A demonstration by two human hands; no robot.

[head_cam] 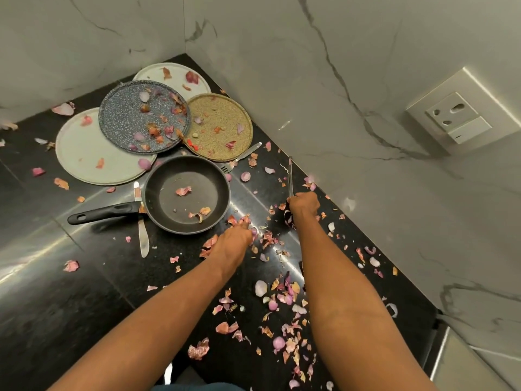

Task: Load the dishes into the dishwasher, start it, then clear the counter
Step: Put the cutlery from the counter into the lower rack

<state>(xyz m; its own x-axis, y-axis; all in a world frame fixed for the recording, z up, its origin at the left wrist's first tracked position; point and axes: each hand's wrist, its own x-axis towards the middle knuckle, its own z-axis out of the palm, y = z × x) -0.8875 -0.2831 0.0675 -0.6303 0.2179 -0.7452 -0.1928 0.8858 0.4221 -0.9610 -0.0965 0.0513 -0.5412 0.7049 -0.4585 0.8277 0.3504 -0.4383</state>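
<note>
On the black counter [56, 292] lie several dirty plates strewn with onion peels: a white one [174, 76] in the corner, a blue speckled one [127, 122], a gold one [222, 119] and a pale one [81, 153]. A black frying pan [169, 179] sits in front of them, handle to the left. My right hand [304, 204] grips a thin metal utensil [290, 176] that looks like a spoon, its handle pointing away. My left hand [235, 241] rests its fingertips on peels beside the pan's near rim.
A fork [244, 155] lies by the gold plate and a table knife [143, 238] runs under the pan handle. Onion peels [284, 294] litter the counter, thickest near me. Marble walls close the corner; a wall socket [462, 119] sits at right.
</note>
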